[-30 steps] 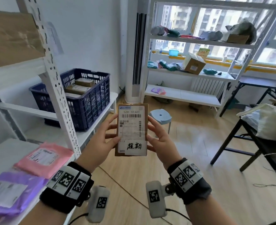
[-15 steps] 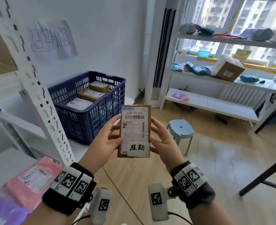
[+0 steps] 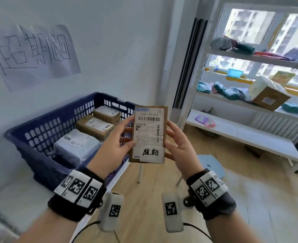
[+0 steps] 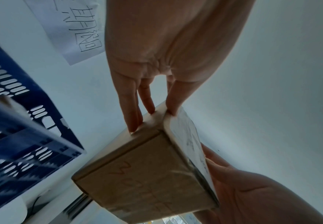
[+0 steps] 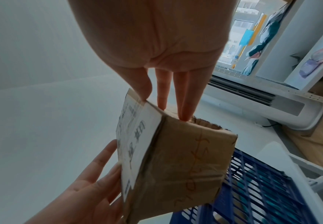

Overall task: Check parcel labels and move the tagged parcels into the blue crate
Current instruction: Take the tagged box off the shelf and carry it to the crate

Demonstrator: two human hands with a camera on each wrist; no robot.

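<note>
Head view, frame centre: cardboard parcel [image 3: 149, 134], upright, label side toward the wearer so its handwritten tag [image 3: 151, 153] reads. Left hand [image 3: 115, 142] and right hand [image 3: 179, 146] pinch opposite edges. Blue crate [image 3: 44, 135], centre left, holds three tagged parcels; likely destination.

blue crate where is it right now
In the head view the blue crate sits on the white shelf at left, below the handwritten paper sign on the wall, just behind and left of the held cardboard parcel.
</note>
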